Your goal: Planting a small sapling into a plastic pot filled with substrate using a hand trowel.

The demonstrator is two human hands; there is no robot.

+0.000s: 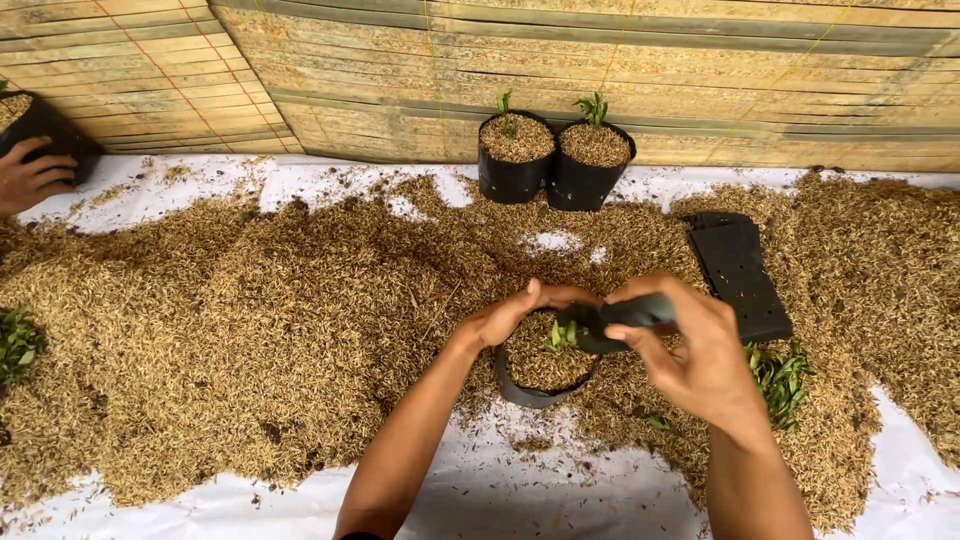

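Both hands at lower centre, left hand (510, 315) cupping and right hand (685, 350) pinching the rim of the husk-filled black grow bag (540, 385), could easily tip it and bury the seedling (562, 335).

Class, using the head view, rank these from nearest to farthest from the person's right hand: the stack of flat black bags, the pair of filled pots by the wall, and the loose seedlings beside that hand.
1. Loose seedlings, just right of the right hand.
2. Stack of flat black bags, up and to the right.
3. Pair of filled pots, far back by the bamboo wall.
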